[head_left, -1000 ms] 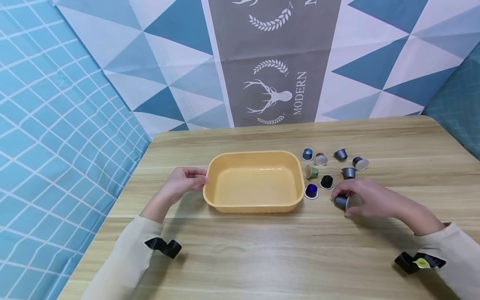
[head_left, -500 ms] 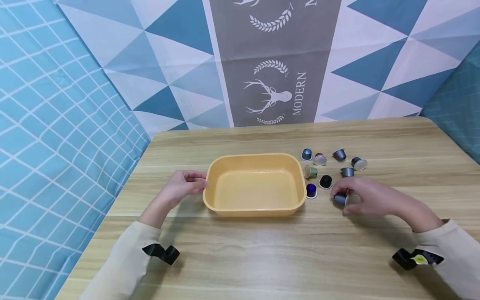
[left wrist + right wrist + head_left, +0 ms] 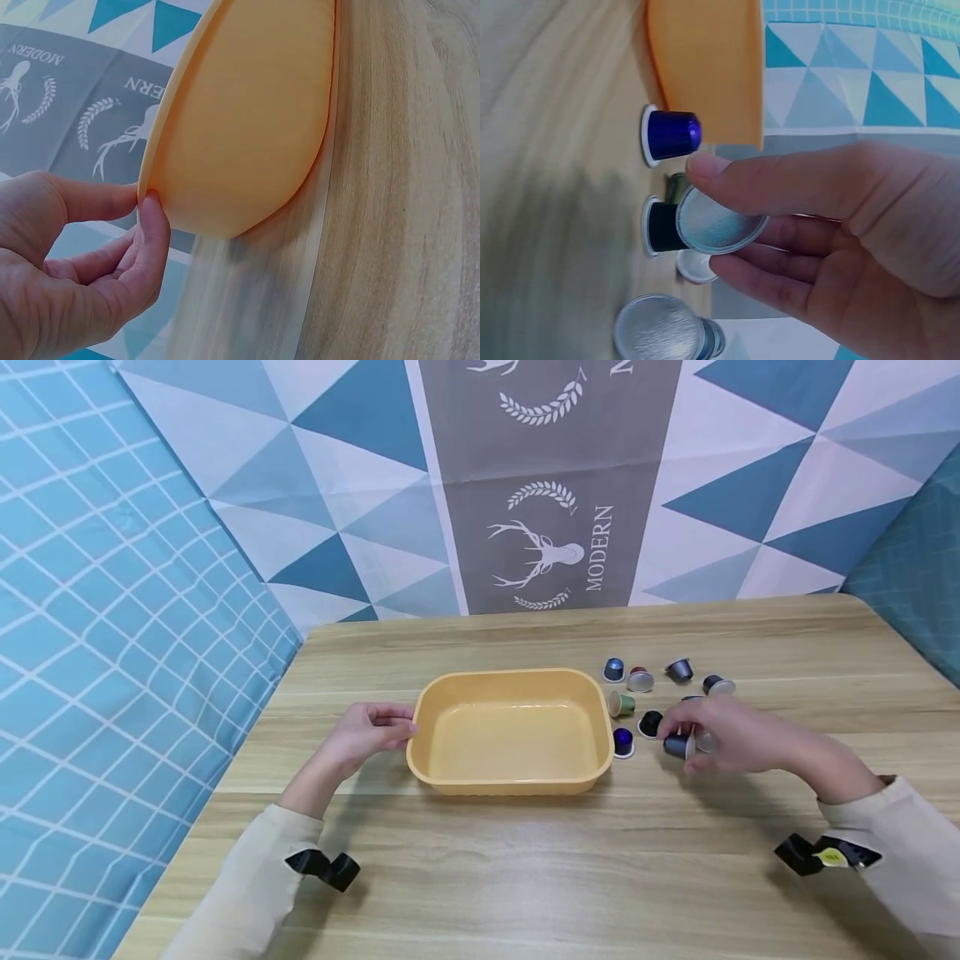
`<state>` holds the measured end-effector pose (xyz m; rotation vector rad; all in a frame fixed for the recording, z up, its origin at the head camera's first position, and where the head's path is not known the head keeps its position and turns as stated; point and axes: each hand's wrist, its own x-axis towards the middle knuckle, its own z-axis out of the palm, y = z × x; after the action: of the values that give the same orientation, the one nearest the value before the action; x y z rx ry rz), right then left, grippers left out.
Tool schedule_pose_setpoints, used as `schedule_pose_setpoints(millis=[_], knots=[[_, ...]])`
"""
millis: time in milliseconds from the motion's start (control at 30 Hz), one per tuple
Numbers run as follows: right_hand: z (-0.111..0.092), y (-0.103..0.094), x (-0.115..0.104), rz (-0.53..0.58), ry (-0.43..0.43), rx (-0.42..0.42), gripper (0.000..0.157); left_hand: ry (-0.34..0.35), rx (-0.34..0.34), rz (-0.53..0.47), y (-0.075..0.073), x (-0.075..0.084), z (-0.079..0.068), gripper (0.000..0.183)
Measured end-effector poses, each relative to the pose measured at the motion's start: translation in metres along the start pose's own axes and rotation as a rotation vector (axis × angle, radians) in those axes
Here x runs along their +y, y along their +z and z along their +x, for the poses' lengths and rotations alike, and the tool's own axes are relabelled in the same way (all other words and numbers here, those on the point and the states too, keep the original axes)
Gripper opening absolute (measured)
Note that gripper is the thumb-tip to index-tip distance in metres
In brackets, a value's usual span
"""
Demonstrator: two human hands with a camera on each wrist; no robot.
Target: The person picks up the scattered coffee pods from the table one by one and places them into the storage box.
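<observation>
My left hand (image 3: pixel 363 739) pinches the left end of a yellow plastic tray (image 3: pixel 510 789); in the left wrist view, thumb and finger meet at its rim (image 3: pixel 148 161). Right of the tray, my right hand (image 3: pixel 742 735) holds a dark grey coffee capsule (image 3: pixel 676 746) between thumb and fingers. The silver lid of this held capsule (image 3: pixel 716 222) faces the right wrist camera. Close by the hand are a black capsule (image 3: pixel 649 723) and a purple-blue capsule (image 3: pixel 623 742), both standing lid down. Another capsule (image 3: pixel 705 742) is partly hidden behind the right hand.
Several more capsules lie at the tray's right and behind the right hand, among them a green one (image 3: pixel 622 703), a blue one (image 3: pixel 613 669) and a dark grey one (image 3: pixel 679 669). A patterned cloth (image 3: pixel 360 485) hangs behind the wooden table (image 3: pixel 510 877).
My right hand has moved slightly up and away from me with the grey capsule, which has shifted towards the black one. The tray first slid slightly nearer me, the left hand staying on it.
</observation>
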<state>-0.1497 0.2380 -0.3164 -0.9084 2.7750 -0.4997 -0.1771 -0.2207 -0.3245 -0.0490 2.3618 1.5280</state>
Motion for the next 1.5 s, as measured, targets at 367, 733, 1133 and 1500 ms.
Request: schedule_pose_setpoints(millis=[367,733,1133,1500], knots=[[0.011,-0.018,-0.009,-0.017,-0.038,-0.029,0.034,-0.022,0.001,-0.04,-0.001,-0.001,-0.003,0.041],[0.02,-0.027,-0.019,0.001,-0.011,-0.096,0.034,-0.033,-0.004,-0.056,0.0,-0.004,-0.006,0.041],[0.026,-0.04,-0.023,-0.052,-0.02,-0.085,0.033,-0.052,-0.012,-0.09,0.005,0.006,0.002,0.043],[0.039,-0.049,-0.037,-0.032,-0.041,-0.117,0.031,-0.075,0.011,-0.077,0.002,0.006,-0.003,0.042]])
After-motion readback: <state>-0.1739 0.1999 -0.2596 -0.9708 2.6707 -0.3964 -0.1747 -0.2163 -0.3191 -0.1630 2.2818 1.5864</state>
